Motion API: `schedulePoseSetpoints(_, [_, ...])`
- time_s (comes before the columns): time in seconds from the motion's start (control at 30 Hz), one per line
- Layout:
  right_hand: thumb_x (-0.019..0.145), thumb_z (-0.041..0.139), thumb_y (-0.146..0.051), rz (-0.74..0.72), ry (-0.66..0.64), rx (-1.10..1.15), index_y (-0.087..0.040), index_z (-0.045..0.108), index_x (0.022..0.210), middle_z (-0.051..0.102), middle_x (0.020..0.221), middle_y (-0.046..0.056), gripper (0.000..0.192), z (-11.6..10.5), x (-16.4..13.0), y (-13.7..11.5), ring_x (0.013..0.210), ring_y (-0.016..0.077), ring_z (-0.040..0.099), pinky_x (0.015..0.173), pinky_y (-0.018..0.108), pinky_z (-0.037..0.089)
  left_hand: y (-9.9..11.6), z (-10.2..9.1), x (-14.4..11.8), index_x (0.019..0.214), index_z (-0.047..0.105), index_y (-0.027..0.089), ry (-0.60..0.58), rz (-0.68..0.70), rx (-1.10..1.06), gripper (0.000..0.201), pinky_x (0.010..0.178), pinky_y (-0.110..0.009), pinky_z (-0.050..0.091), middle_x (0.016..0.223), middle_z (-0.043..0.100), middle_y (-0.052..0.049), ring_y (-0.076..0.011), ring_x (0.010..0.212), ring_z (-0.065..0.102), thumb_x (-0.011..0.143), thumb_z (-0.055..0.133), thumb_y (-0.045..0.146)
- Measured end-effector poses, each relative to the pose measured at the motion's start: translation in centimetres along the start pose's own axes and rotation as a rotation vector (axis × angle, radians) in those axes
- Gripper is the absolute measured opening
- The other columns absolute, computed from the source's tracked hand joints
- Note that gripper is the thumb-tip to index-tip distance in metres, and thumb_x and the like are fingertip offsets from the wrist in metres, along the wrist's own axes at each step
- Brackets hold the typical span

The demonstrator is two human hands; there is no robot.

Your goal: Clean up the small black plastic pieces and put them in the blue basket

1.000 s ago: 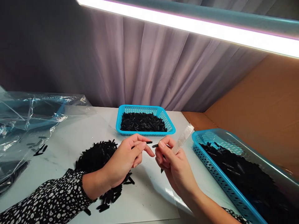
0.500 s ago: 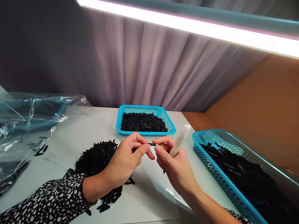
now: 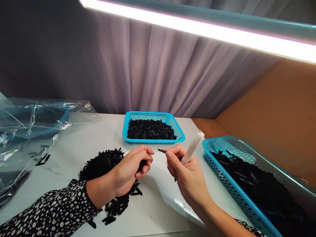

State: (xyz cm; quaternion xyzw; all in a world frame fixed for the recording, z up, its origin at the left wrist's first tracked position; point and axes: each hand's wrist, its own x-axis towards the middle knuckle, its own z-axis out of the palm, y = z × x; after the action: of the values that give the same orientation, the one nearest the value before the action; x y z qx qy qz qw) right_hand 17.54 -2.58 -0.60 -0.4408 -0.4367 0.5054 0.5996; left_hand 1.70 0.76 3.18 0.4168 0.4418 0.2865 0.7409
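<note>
Lying crumpled at the far left, a clear plastic bag [image 3: 29, 125], spreading over the edge of the worktop [image 3: 81, 138], with a few loose black pieces [image 3: 41, 159] sitting just beside it. Resting further in, a heap of black sticks [image 3: 103, 164], partly hidden under a spotted sleeve [image 3: 49, 214]. Curling over the near edge of that heap, the left hand [image 3: 128, 172], fingers folded in and seeming to be closing on some dark pieces, though hard to tell how many. Sitting behind, toward the curtain, a small blue basket [image 3: 153, 115] holding more black sticks. Hovering just right of the left hand and not touching it, the right hand [image 3: 185, 174], pinching a single thin black stick [image 3: 161, 151] between thumb and forefinger, tip pointing left toward the other hand, above the white sheet [image 3: 158, 204]. Also gripping a pale strip [image 3: 194, 148] in the same right hand, poking up and to the right. Filling the right side, a large blue basket [image 3: 222, 174] with a dark mass of sticks inside, standing next to brown cardboard [image 3: 271, 108].
</note>
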Motion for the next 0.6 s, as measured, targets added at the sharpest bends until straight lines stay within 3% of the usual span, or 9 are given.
schedulePoseSetpoints(0.1, [0.082,0.073,-0.050,0.050,-0.003,0.074,-0.019,0.061,0.077,0.031,0.052,-0.010,0.034,0.1,0.0,-0.2,0.047,0.0063,0.020,0.043,0.022,0.016,-0.2,0.0,-0.1,0.094,0.054,0.014,-0.067,-0.058,0.013,0.022,0.055,-0.023,0.027,0.081,0.054,0.001,-0.0065,0.063,0.042,0.077,0.046,0.003])
schedulePoseSetpoints(0.23, [0.079,0.076,-0.050,0.111,0.005,0.150,-0.019,0.056,0.074,0.035,0.050,-0.010,0.037,0.3,0.0,-0.6,0.046,0.0058,0.019,0.041,0.021,0.014,-0.3,0.1,-0.3,0.106,0.054,0.012,-0.131,-0.044,0.052,0.020,0.057,-0.024,0.027,0.095,0.062,-0.005,-0.0062,0.063,0.042,0.087,0.048,0.009])
schedulePoseSetpoints(0.4, [0.077,0.078,-0.049,0.152,-0.008,0.237,-0.019,0.053,0.072,0.038,0.048,-0.011,0.039,0.6,0.1,-1.1,0.044,0.0045,0.018,0.041,0.019,0.013,0.1,0.2,-0.2,0.104,0.051,0.014,-0.079,0.013,0.068,0.012,0.057,-0.026,0.025,0.093,0.061,-0.004,-0.0060,0.060,0.043,0.093,0.047,0.017])
schedulePoseSetpoints(0.6, [0.082,0.072,-0.041,0.178,-0.014,0.295,-0.020,0.048,0.067,0.043,0.047,-0.010,0.036,0.8,0.1,-1.1,0.041,0.0039,0.016,0.039,0.019,0.013,0.3,0.2,-0.4,0.105,0.051,0.014,-0.061,-0.005,0.065,0.026,0.059,-0.027,0.026,0.080,0.058,0.001,-0.0072,0.062,0.041,0.082,0.046,0.004])
